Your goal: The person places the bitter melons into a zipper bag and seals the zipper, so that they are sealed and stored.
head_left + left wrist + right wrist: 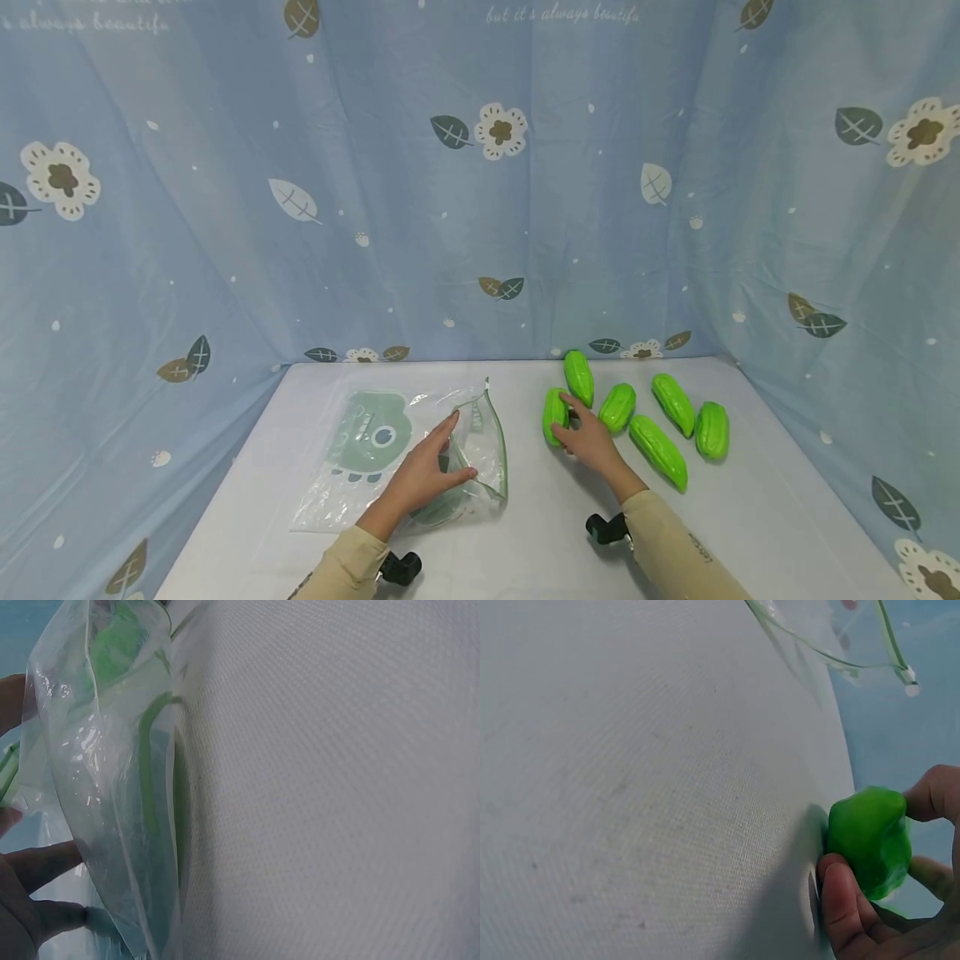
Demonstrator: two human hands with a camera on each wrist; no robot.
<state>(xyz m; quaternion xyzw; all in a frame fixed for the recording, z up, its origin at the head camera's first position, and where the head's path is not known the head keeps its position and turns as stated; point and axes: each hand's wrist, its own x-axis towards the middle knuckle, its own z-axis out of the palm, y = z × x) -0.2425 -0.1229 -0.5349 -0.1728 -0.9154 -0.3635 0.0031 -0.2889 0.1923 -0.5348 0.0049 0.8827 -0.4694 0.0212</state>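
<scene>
The right hand [592,443] pinches a green vegetable [553,417] between its thumb and fingers, near the middle of the white table [540,546]. I can't tell if that vegetable touches the table. Five more green vegetables [659,452] lie just past the hand and to its right. The left hand [422,477] has its fingers spread wide at the mouth of a clear bag [378,433]. The bag lies on the left, with a green edge and a green picture. The two hands are apart. Behind the table hangs a blue cloth [420,250] with flowers and leaves.
</scene>
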